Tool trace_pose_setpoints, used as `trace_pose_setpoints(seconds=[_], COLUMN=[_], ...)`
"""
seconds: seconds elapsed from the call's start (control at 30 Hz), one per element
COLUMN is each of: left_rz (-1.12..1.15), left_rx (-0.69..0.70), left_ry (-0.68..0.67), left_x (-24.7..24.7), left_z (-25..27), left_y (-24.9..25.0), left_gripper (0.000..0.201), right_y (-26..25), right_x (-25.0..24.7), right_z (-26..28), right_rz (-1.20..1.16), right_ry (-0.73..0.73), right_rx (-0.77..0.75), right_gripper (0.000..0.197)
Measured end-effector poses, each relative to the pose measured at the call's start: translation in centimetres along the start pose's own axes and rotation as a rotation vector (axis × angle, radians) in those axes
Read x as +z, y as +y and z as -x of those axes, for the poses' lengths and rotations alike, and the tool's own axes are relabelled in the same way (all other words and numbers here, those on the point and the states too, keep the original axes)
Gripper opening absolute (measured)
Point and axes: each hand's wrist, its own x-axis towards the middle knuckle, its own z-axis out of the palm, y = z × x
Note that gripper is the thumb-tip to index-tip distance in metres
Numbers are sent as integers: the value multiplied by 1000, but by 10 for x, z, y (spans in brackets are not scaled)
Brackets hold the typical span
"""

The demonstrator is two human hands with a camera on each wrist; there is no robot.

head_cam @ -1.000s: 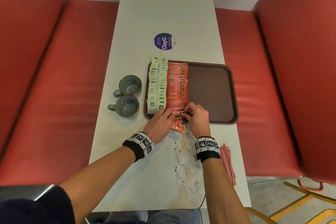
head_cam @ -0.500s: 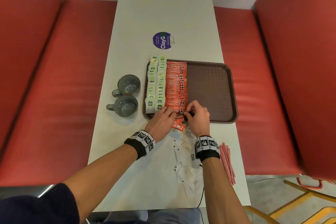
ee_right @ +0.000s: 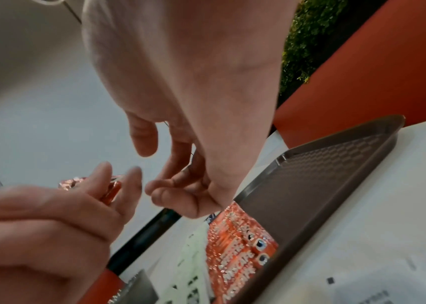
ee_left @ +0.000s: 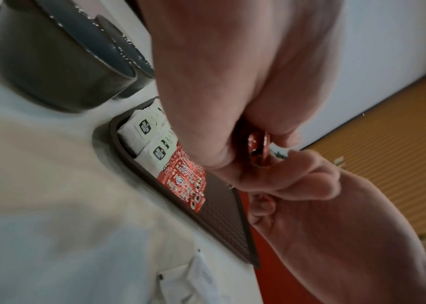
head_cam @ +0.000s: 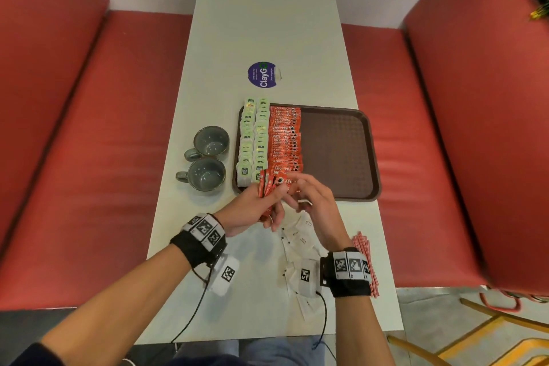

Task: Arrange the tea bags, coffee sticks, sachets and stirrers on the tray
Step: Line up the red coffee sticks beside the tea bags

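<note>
The brown tray [head_cam: 375, 157] holds two columns of green tea bags [head_cam: 252, 140] at its left and a column of red coffee sticks [head_cam: 285, 140] beside them. Its right half is bare. My left hand [head_cam: 269, 202] is raised over the tray's near edge and grips a small bunch of red coffee sticks [head_cam: 267, 184], standing on end. In the left wrist view the held sticks [ee_left: 258, 148] show between thumb and fingers. My right hand [head_cam: 300, 190] hovers just right of the bunch. Its fingers [ee_right: 170, 191] are loosely curled, with nothing between them.
White sachets [head_cam: 300, 238] lie scattered on the table under my right forearm. Red-striped stirrers [head_cam: 367, 258] lie by the table's right edge. Two grey cups [head_cam: 211, 141] [head_cam: 205, 174] stand left of the tray. A purple sticker [head_cam: 263, 74] lies beyond it. Red benches flank the table.
Both hands have lifted off the tray's near edge. The loose coffee sticks that lay on the table in front of the tray are now in my left hand.
</note>
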Motion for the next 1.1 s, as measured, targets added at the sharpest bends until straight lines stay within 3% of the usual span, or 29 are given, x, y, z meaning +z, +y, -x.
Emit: trace_pose_setpoints(seconds=[0.17, 0.27, 0.47, 0.6, 0.83, 0.93, 1.0, 1.1], left_rz=[173, 261, 162, 6, -344, -344, -328, -248], left_rx=[-54, -122, -102, -1, 45, 3, -64, -136], left_ry=[-153, -179, -76, 58, 246, 352, 372, 328], left_x=[2, 4, -8, -12, -21, -24, -25, -24], left_z=[23, 30, 33, 27, 17, 13, 13, 14], left_y=[12, 16, 12, 3, -18, -22, -22, -17], left_gripper=[66, 72, 45, 21, 36, 53, 53, 43], right_y=[-19, -19, -16, -8, 5, 18, 29, 44], right_x=[15, 18, 10, -8, -27, -38, -44, -41], right_z=[19, 21, 22, 17, -1, -21, -38, -57], right_rz=[11, 8, -48, 115, 576, 687, 775, 877], right_ry=[-88, -55, 63, 1, -117, 14, 111, 125], right_rx=[-96, -123, -92, -10, -34, -43, -55, -32], right_gripper=[23, 22, 18, 18, 8, 5, 4, 6])
